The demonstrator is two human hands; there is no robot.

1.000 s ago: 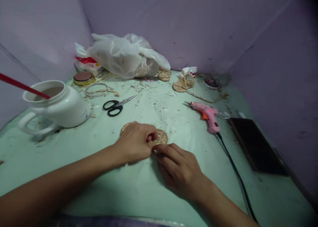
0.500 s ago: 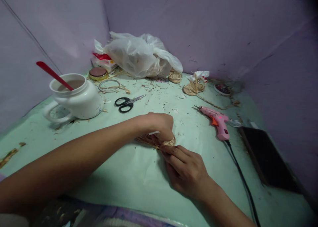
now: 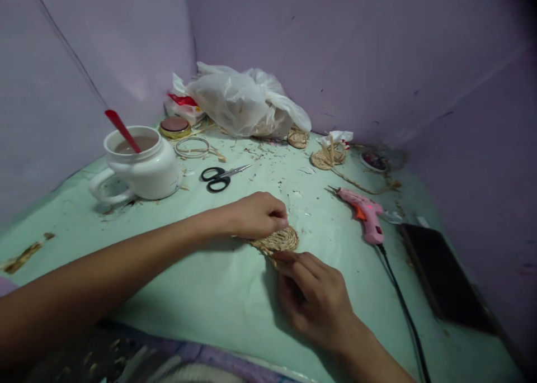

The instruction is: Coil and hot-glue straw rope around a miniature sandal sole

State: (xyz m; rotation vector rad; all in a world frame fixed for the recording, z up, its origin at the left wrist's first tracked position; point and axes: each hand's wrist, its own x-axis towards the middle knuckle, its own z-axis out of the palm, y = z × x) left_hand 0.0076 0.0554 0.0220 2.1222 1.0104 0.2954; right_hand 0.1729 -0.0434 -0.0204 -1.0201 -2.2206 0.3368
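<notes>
A flat round coil of braided straw [image 3: 282, 240] lies on the table in front of me, with part of it covered by my hands. My left hand [image 3: 260, 215] bends over its far left side, fingers curled and pressed against the coil; their tips are hidden. At the near edge, my right hand [image 3: 316, 291] pinches the braid between thumb and fingers. Scissors with black handles [image 3: 220, 179] rest beyond my left forearm, blades pointing right. To the right lies a pink glue gun [image 3: 364, 212] with an orange trigger, its small light lit red.
A white mug [image 3: 146, 173] holding liquid and a red stick [image 3: 122, 130] stands at left. Behind are a plastic bag [image 3: 247, 103], a round tin [image 3: 175, 126], rings [image 3: 192, 147] and another straw piece [image 3: 326, 158]. A dark flat device [image 3: 444, 277] lies right, near the black cord [image 3: 403, 305].
My left hand has shifted and turned, uncovering more of the coil's face. The right hand keeps its pinch at the near edge. The view has swung slightly left and up.
</notes>
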